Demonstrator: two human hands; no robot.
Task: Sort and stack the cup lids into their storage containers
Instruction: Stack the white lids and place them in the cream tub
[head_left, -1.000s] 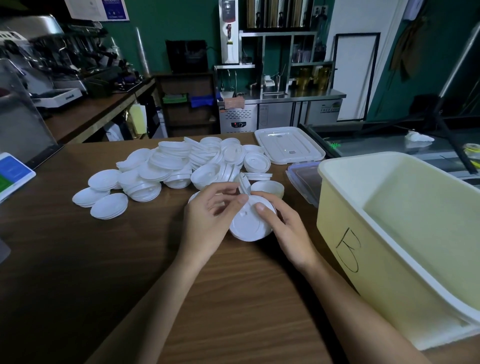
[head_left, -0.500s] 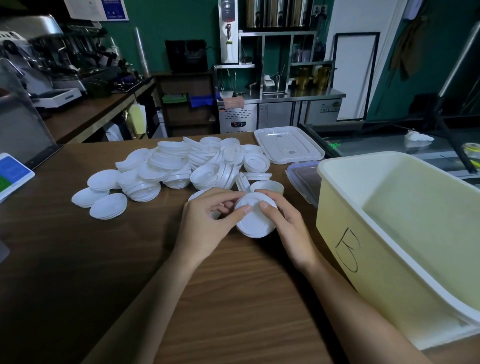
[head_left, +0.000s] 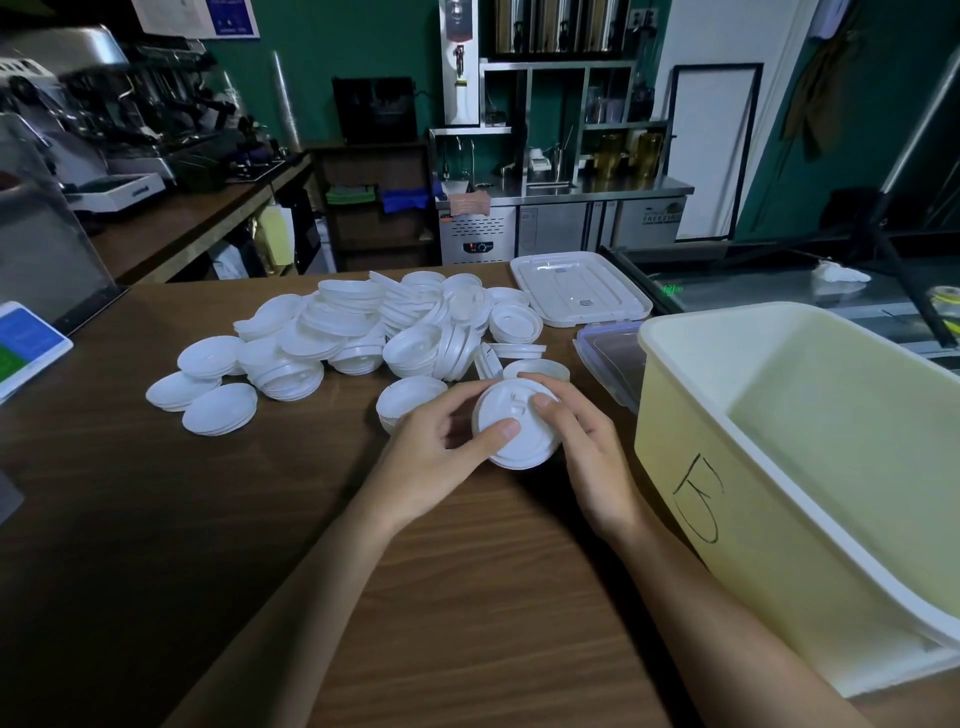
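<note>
Both hands, left hand (head_left: 431, 452) and right hand (head_left: 587, 441), grasp a small stack of lids (head_left: 514, 426) with curled fingers just above the desk (head_left: 156, 519), beside the yellow bin (head_left: 779, 467); likely light, thin and slippery, best pinched by the rims.

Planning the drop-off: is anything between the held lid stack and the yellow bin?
Nothing visible does. Left hand and right hand hold the lid stack left of the open yellow bin; only its own wall rises between.

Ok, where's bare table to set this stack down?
Bare table near you, between the forearms, and left of the left hand, nearer than the lid pile. Crowded: beyond the lid stack, that pile; right, the yellow bin.
</note>
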